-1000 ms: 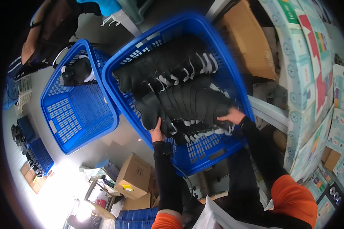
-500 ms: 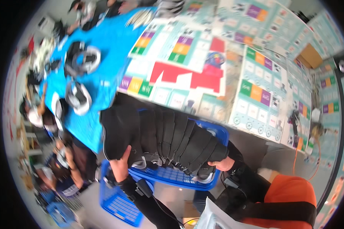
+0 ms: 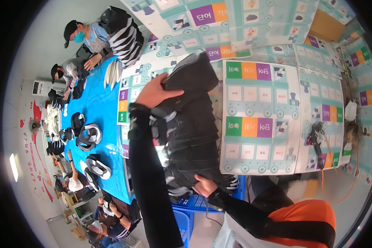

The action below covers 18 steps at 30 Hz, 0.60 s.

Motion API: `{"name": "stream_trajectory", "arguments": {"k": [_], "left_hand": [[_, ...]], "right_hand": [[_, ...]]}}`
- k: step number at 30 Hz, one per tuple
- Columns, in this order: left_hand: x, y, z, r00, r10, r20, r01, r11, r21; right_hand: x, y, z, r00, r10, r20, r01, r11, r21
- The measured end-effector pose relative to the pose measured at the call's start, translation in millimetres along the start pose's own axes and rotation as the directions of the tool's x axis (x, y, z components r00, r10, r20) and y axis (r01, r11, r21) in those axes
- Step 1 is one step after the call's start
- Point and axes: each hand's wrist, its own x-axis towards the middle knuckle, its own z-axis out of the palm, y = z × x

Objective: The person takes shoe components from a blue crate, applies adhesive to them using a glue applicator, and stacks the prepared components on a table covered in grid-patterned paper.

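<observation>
A long stack of black fabric pieces (image 3: pixel 190 130), nested one in another with grey-white edges showing, stretches away from me over the near edge of the patterned table. What kind of article they are I cannot make out. My left hand (image 3: pixel 158 93) grips its far end, thumb across the black surface and fingers over the side. At the near end, my right hand (image 3: pixel 205 187) holds the stack from the right with its thumb on top; its other fingers are partly hidden. Under the near end stands a blue plastic basket (image 3: pixel 194 205).
A blue-covered table (image 3: pixel 111 146) on the left carries black-and-white pieces (image 3: pixel 98 166). Another black-and-white stack (image 3: pixel 124 39) stands at its far end, beside a person (image 3: pixel 96 35). Other people sit along the left. A black hand tool (image 3: pixel 317 142) lies on the right of the patterned table.
The stack has swung from lying crosswise above the basket to pointing away over the table. My left hand has moved far forward with its end. My view has shifted too.
</observation>
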Motion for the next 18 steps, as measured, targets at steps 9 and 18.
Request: {"name": "stream_trajectory", "arguments": {"k": [9, 18], "left_hand": [[59.2, -29.9, 81.6, 0.949, -0.219, -0.225, 0.294, 0.871, 0.394], [-189.0, 50.7, 71.2, 0.102, -0.49, -0.866, 0.382, 0.823, -0.42]], "right_hand": [[-68.5, 35.7, 1.6, 0.803, 0.45, -0.391, -0.531, 0.242, -0.812], [-51.6, -172.4, 122.7, 0.863, 0.358, -0.357, -0.438, 0.177, -0.881]]}}
